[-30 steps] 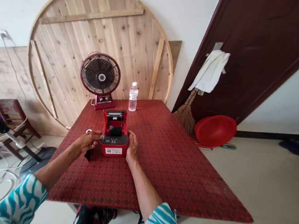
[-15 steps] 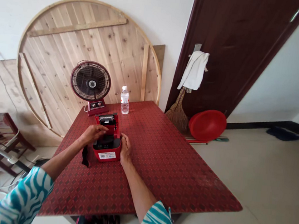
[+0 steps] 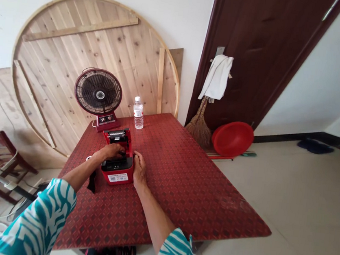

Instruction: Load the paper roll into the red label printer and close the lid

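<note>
A small red and black label printer (image 3: 125,165) sits on the table, its hinged lid (image 3: 118,136) raised and a white sticker on its front. My left hand (image 3: 113,151) reaches into the open compartment, fingers bent downward; the fingertips and anything between them are hidden. Against the printer's right side, my right hand (image 3: 140,169) grips the casing, holding it in place. A black strap (image 3: 91,182) hangs beside the printer on the left. Part of a small white round item (image 3: 88,158) shows behind my left forearm.
A red table fan (image 3: 100,95) and a water bottle (image 3: 138,113) stand at the back of the red patterned table (image 3: 181,186). Behind them leans a round wooden tabletop (image 3: 82,64). A broom (image 3: 200,127) and red basin (image 3: 233,138) are by the door.
My left hand has moved from above the printer down into its open compartment. The right hand stays at the printer's side. The whole view has shifted slightly.
</note>
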Available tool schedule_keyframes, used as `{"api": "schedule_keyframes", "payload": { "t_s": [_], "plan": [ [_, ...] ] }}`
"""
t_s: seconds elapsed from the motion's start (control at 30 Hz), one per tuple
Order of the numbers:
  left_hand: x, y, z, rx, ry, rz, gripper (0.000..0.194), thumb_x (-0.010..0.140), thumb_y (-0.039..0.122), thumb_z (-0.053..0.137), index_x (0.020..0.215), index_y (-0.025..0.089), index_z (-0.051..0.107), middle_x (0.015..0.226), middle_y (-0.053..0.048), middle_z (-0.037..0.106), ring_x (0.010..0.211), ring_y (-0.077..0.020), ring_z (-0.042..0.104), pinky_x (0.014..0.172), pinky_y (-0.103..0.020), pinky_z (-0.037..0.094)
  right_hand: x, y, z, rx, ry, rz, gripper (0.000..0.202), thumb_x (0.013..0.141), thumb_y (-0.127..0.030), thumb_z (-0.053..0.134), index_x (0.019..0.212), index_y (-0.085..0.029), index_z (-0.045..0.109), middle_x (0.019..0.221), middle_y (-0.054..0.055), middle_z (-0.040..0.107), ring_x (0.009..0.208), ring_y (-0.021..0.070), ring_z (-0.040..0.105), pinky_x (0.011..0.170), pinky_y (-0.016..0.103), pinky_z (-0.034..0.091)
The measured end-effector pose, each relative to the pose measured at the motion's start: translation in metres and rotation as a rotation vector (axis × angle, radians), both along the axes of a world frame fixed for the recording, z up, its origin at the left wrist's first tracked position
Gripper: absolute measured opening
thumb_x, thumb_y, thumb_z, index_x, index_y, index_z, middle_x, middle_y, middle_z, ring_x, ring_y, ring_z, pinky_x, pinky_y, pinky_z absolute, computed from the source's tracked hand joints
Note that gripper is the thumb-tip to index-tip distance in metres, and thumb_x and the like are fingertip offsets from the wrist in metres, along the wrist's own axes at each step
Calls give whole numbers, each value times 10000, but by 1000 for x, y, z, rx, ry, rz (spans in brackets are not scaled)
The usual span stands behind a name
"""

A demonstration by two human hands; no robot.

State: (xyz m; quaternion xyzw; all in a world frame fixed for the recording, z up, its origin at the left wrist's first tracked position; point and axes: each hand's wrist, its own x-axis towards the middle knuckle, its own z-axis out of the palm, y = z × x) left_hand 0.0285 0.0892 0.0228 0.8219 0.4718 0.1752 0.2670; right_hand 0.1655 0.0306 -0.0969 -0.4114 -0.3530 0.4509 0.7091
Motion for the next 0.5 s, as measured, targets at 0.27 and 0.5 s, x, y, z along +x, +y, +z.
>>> {"api": "schedule_keyframes", "payload": {
  "t_s": [0.27, 0.5],
  "plan": [
    [1, -35, 22, 213, 500, 5, 332, 787, 155, 636, 1083, 281, 713, 1140, -33, 730, 1079, -237, 656, 899, -285, 486, 2, -3, 4, 12, -27, 3, 347, 848, -462, 516, 1059, -254, 696, 1119, 36, 719, 1083, 222, 618, 977, 365, 439],
    [-2, -49, 27, 370, 297, 59, 315, 814, 194, 628, 1118, 243, 692, 1153, -52, 720, 1092, -246, 652, 952, -339, 495, 4, -3, 4, 18, -46, 20, 352, 834, -463, 522, 1051, -248, 698, 1127, 39, 717, 1094, 222, 614, 993, 366, 430]
  ]
}}
